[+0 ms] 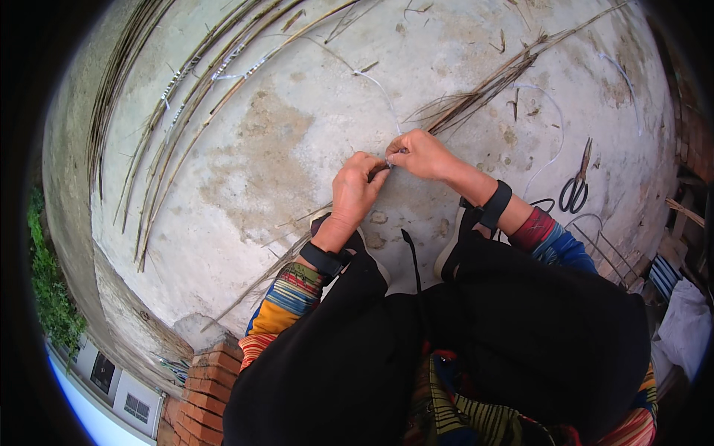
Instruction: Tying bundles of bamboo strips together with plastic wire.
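Note:
My left hand (355, 181) and my right hand (421, 155) meet above the floor between my knees and feet. Thumb and finger of each pinch a white cord (381, 89), whose slack runs from my fingers up across the concrete. A bundle of thin dry stalks (479, 95) extends to the upper right from beneath my right hand. Thin stalks (279, 265) also emerge at the lower left, beyond my left wrist and past my shoe. My hands cover the stretch between, so I cannot tell how the cord sits on the stalks.
Black-handled scissors (575, 187) lie right of my right forearm. Cord lengths (560, 131) curve nearby. At the left rest stalk bundles (187, 67) wrapped with pale cord and a looser bundle (111, 95). A brick pillar (209, 384) stands lower left; a white sack (685, 329) sits far right.

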`<state>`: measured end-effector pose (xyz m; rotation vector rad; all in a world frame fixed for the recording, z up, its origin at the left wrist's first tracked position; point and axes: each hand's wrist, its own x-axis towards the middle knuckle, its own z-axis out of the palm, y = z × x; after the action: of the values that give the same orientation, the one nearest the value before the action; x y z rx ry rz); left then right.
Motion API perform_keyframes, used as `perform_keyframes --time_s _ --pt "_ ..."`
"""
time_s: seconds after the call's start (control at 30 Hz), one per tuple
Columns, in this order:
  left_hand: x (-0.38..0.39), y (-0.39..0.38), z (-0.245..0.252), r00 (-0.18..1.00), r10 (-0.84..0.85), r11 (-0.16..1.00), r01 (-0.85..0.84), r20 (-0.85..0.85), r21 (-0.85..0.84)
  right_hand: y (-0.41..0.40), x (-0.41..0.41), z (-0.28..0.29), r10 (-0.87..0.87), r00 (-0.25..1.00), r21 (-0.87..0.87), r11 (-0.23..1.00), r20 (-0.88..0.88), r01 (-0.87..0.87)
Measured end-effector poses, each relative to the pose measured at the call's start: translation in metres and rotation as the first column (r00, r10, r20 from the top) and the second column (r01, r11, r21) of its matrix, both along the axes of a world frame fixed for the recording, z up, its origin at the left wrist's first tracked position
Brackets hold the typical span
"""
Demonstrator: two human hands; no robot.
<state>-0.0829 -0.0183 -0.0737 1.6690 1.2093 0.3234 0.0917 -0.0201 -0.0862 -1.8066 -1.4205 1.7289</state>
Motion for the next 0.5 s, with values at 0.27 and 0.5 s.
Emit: perform_keyframes --time_s 0.27,0.5 --pt "0.004 0.000 0.001 0.997 0.045 0.998 -0.042 -0.061 0.045 0.006 0.003 0.003 0.097 0.995 -0.025 0.995 -0.002 -0.097" --pt "0.000 0.016 0.014 0.984 -0.140 0.983 0.151 -0.113 0.099 0.002 0.008 0.028 0.132 0.963 0.419 0.881 0.234 -0.222"
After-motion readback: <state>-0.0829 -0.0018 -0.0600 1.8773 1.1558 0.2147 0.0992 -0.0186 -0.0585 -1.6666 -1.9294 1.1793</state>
